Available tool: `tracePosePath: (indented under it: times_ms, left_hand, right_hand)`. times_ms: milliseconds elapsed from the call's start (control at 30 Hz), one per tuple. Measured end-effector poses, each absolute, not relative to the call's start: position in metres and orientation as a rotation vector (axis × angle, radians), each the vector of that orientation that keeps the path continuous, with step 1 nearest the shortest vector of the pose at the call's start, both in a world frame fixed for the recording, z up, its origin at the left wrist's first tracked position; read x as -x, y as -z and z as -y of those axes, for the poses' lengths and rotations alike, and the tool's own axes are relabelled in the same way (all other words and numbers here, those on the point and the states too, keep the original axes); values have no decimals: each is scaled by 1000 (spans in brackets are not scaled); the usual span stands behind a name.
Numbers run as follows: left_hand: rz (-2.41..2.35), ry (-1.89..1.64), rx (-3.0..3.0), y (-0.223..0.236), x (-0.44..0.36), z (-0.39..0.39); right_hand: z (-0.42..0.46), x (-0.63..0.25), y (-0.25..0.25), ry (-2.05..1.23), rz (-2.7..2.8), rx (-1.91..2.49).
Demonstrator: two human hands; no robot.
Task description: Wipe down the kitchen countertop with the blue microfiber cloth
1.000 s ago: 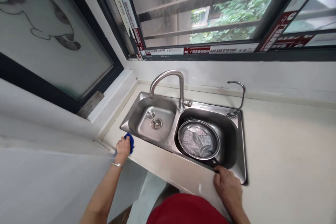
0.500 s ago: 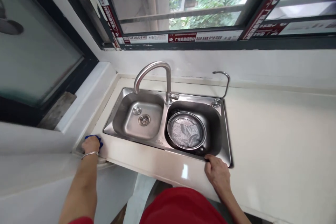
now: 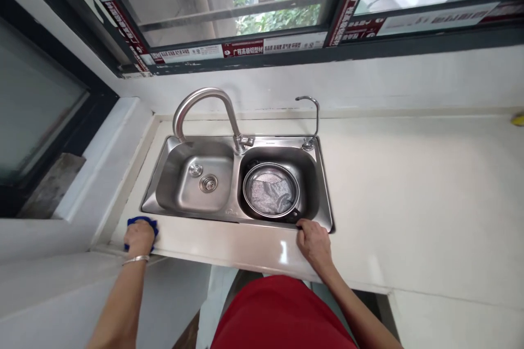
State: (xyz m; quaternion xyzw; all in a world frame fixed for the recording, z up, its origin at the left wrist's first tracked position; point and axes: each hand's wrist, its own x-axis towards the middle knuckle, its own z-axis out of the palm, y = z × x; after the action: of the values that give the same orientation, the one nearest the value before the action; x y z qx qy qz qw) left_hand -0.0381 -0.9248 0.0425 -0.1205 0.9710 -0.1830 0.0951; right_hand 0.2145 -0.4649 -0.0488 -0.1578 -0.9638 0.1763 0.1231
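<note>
**Remote:** Report, working left to right.

**Operator:** I read the left hand (image 3: 139, 238) first, a silver bangle (image 3: 135, 258) at its wrist. It lies on a blue cloth (image 3: 141, 221), on the smooth cream countertop (image 3: 229, 242), just beside the sink's front left corner. Its fingers (image 3: 141, 233) are together, pressed on the cloth; the palm hides most of the fabric, so I cannot make out its weave.

**Remote:** Sink?

**Operator:** The sink (image 3: 235, 185) is brushed stainless steel with two basins. The left basin has a round drain (image 3: 208, 183). A curved tubular faucet (image 3: 204, 89) rises behind the divider. The right basin holds a round pan (image 3: 244, 188), with a mesh strainer (image 3: 268, 178) and a crumpled grey cloth (image 3: 268, 197) inside.

**Remote:** Right hand?

**Operator:** The right hand (image 3: 314, 244) is at the sink's front rim, near the pan's dark handle (image 3: 292, 215). Its fingers (image 3: 305, 224) are together, tips on the rim; I cannot tell whether they grip it.
</note>
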Motion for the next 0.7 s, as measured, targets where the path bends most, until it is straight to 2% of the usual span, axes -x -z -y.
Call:
tracePosePath:
  times_ms: [400,700]
  left_hand:
    - [-2911,89,-110,-31,-99,815]
    - [-2849,-315,-506,-6,-137,728]
  right_hand:
    - [466,-212,45,-526,2841,516]
    - [467,-210,47,-594,2839,530]
